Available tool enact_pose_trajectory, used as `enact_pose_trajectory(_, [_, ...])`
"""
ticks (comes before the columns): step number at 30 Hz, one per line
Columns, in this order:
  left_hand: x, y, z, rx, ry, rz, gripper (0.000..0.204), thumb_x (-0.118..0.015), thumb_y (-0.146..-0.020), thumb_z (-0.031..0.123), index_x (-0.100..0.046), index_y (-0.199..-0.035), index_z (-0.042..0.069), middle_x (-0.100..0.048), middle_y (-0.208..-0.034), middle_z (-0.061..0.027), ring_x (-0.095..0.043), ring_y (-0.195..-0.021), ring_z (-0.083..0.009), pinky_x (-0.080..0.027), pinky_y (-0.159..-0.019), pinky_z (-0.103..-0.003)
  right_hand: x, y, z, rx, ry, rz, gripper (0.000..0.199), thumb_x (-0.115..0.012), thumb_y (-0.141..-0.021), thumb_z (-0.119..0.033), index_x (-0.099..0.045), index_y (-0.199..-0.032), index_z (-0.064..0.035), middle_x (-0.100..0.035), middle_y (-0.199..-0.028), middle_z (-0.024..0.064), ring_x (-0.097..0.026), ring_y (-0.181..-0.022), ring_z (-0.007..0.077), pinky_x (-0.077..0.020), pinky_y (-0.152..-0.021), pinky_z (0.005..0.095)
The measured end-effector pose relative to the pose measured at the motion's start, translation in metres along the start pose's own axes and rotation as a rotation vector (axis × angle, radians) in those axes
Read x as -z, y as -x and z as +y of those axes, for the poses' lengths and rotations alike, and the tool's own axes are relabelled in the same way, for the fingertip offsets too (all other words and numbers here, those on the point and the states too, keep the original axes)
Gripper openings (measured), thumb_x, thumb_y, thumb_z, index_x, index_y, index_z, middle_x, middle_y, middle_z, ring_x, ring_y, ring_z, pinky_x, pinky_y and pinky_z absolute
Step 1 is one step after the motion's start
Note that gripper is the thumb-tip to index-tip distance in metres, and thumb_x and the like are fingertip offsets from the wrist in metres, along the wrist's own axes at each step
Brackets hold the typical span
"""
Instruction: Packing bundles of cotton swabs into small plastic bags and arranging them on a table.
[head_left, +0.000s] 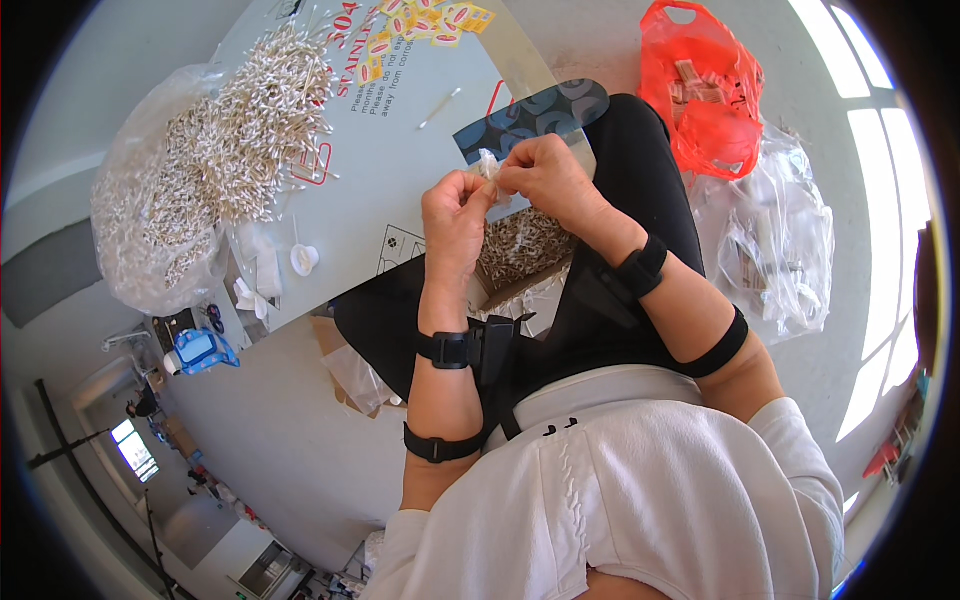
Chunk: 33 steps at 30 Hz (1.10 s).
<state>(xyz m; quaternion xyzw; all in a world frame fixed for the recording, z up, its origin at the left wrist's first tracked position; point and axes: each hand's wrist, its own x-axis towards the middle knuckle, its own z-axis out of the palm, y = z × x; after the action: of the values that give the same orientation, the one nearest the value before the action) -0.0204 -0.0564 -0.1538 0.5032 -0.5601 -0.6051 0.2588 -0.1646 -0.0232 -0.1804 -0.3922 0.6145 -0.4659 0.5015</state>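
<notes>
My left hand [457, 215] and my right hand [550, 180] meet above my lap, thumbs and fingertips pinched together. Between them is a small crumpled clear plastic bag [488, 163]; its contents are mostly hidden by my fingers. Right below the hands, an open cardboard box [487, 297] sits between my legs, full of loose cotton swabs [525, 245]. On the table to the left lies a large heap of cotton swabs [270, 115], part of it spilling from a big clear plastic bag [120, 215]. One single cotton swab [438, 110] rests apart on the tabletop.
Small yellow packets [425, 25] lie at the table's far end. A white round piece [304, 260] is near its left edge. To my right stand a red plastic bag [735, 150] holding small bundles and a clear plastic bag [800, 240]. A blue-and-white package [200, 350] sits far left.
</notes>
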Motion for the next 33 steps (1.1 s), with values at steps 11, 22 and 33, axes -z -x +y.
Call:
enact_pose_trajectory(11, [-0.005,-0.005,-0.001,-0.138,-0.189,0.022,0.013,-0.063,-0.080,0.001,-0.054,-0.071,-0.001,-0.056,-0.062,0.0009,-0.047,-0.056,-0.0028,-0.040,-0.050,-0.020,-0.002,-0.005,0.004,-0.017,0.002,-0.013,0.016,-0.061,-0.075,-0.009,-0.062,-0.069,0.0064,-0.060,-0.061,0.0057,-0.053,-0.057,0.0081,-0.0435,-0.054,0.0234])
enact_pose_trajectory(22, [-0.009,-0.006,-0.001,-0.116,-0.291,0.007,0.013,-0.063,-0.079,0.001,-0.053,-0.071,-0.001,-0.055,-0.060,-0.0001,-0.046,-0.054,-0.0045,-0.039,-0.048,-0.022,0.007,-0.015,-0.001,0.079,0.316,-0.011,0.020,-0.063,-0.071,-0.012,-0.060,-0.065,0.0070,-0.059,-0.056,0.0076,-0.055,-0.054,0.0117,-0.0431,-0.050,0.0281])
enact_pose_trajectory(33, [0.005,-0.009,-0.010,-0.033,0.004,-0.038,0.013,-0.062,-0.082,0.006,-0.053,-0.073,0.003,-0.053,-0.065,0.0005,-0.044,-0.056,-0.0050,-0.038,-0.051,-0.021,0.010,-0.011,0.008,-0.282,-0.201,-0.160,0.008,-0.061,-0.074,-0.006,-0.061,-0.080,0.0005,-0.056,-0.063,0.0010,-0.049,-0.052,0.0072,-0.0386,-0.044,0.0207])
